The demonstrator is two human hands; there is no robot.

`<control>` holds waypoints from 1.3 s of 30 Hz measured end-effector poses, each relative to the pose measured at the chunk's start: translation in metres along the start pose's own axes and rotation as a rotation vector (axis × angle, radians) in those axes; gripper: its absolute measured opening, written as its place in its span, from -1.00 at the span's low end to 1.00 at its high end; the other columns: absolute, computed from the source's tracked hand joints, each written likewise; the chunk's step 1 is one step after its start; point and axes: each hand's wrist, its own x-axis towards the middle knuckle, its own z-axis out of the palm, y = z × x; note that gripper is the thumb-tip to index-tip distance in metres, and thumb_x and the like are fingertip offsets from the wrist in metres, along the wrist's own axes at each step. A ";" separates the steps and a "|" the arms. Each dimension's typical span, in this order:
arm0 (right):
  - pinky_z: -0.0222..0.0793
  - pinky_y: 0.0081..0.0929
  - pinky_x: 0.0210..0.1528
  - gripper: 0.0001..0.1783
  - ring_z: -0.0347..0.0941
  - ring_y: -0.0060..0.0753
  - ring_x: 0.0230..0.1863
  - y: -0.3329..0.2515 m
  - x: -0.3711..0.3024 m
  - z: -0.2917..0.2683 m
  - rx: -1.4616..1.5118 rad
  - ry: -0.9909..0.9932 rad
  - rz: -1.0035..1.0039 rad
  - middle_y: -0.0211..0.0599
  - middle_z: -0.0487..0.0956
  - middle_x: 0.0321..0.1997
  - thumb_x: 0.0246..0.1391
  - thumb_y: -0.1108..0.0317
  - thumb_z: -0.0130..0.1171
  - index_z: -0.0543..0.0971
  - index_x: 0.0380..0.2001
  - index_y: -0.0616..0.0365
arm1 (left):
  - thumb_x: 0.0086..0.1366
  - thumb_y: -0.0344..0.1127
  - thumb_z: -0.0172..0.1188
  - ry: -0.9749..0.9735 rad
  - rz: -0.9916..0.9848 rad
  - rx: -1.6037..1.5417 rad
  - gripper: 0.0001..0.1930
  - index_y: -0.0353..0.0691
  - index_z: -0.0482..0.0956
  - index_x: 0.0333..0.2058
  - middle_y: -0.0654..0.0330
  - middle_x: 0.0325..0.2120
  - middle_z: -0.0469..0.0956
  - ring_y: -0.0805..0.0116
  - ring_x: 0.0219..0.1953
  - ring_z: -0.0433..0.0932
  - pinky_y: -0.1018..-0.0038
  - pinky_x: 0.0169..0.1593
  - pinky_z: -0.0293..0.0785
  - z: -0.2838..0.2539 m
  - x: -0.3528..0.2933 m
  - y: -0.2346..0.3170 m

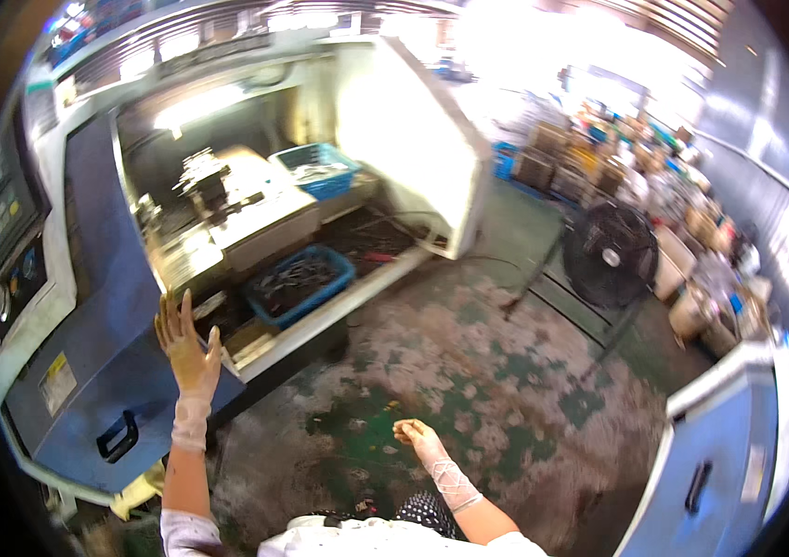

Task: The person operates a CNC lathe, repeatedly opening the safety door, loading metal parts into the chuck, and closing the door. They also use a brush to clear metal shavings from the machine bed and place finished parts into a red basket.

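Thin yellowish gloves on left grip (186, 348) and right grip (413, 433), pale mesh cuffs at the wrists, white short sleeves, dotted dark cloth below.

The whole view is smeared by motion, so the parts lying in the blue basket (299, 281) read only as a dark tangle, and those in the second blue basket (318, 169) behind it as pale specks. The tooling (204, 181) inside the machine is a blur. The control panel (6, 243) runs off the left edge, its buttons too small to read. The left hand (186, 340) seems gloved, fingers spread, though softness hides its palm. The right hand (413, 433) curls downward, its fingers hidden. Bright light washes out the far doorway (543, 46), and the stacked goods (654, 167) melt together.
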 end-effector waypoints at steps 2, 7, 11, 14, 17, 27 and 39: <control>0.18 -0.67 -0.29 -0.80 0.29 -0.58 -0.39 -0.019 0.043 0.041 -0.070 -0.115 -0.026 -0.39 0.38 -0.41 -0.08 0.32 -0.14 0.36 -0.41 0.20 | -0.09 -0.25 -0.05 0.071 -0.053 0.146 -0.42 -0.16 -0.02 -0.04 0.09 -0.03 -0.04 0.22 0.04 -0.11 0.29 0.05 -0.23 0.007 0.016 -0.031; 0.16 -0.68 -0.27 -0.80 0.28 -0.59 -0.36 -0.060 0.149 0.083 -0.234 -0.294 -0.072 -0.39 0.38 -0.39 -0.09 0.35 -0.15 0.36 -0.39 0.20 | -0.04 -0.19 -0.10 0.048 -0.209 0.333 -0.46 -0.16 0.02 -0.05 0.15 -0.03 0.01 0.25 0.03 -0.05 0.23 0.03 -0.24 0.025 0.019 -0.025; 0.15 -0.70 -0.28 -0.82 0.26 -0.62 -0.37 -0.102 0.238 0.126 -0.395 -0.553 -0.178 -0.40 0.38 -0.41 -0.11 0.39 -0.13 0.36 -0.39 0.20 | -0.04 -0.28 -0.09 0.219 -0.267 0.569 -0.58 -0.18 0.18 -0.13 0.16 -0.09 0.13 0.20 -0.01 0.03 0.21 0.02 -0.20 0.035 0.010 -0.032; 0.16 -0.69 -0.29 -0.83 0.26 -0.61 -0.37 -0.148 0.286 0.198 -0.445 -0.917 -0.312 -0.39 0.37 -0.44 -0.12 0.41 -0.12 0.35 -0.39 0.20 | -0.02 -0.37 -0.09 0.283 -0.333 0.797 -0.64 -0.28 0.23 -0.18 0.10 -0.17 0.22 0.18 -0.07 0.13 0.21 0.00 -0.12 0.039 -0.002 -0.032; 0.17 -0.69 -0.30 -0.84 0.26 -0.60 -0.38 -0.184 0.309 0.309 -0.444 -1.263 -0.485 -0.38 0.36 -0.47 -0.13 0.44 -0.10 0.34 -0.39 0.20 | -0.09 -0.46 -0.03 0.435 -0.510 0.839 -0.58 -0.32 0.16 -0.17 0.03 -0.14 0.15 0.15 -0.06 0.11 0.22 -0.01 -0.09 0.033 -0.003 -0.023; 0.26 -0.48 -0.32 -0.66 0.34 -0.20 -0.39 -0.152 0.419 0.516 -1.136 -1.030 -0.699 -0.10 0.42 -0.43 -0.30 0.26 -0.05 0.38 -0.38 0.23 | -0.05 -0.51 -0.07 0.541 -0.761 0.775 -0.60 -0.39 0.11 -0.16 -0.05 -0.15 0.14 0.05 -0.08 0.11 0.21 -0.03 -0.03 0.041 0.013 -0.023; 0.26 -0.42 -0.43 -0.81 0.32 -0.15 -0.50 -0.263 0.444 0.325 -1.732 -1.226 -1.322 -0.15 0.37 -0.61 -0.45 0.42 0.05 0.35 -0.62 0.23 | -0.03 -0.50 -0.07 0.518 -0.786 0.785 -0.60 -0.39 0.10 -0.16 -0.04 -0.15 0.13 0.08 -0.06 0.10 0.23 -0.02 0.01 0.039 0.002 -0.022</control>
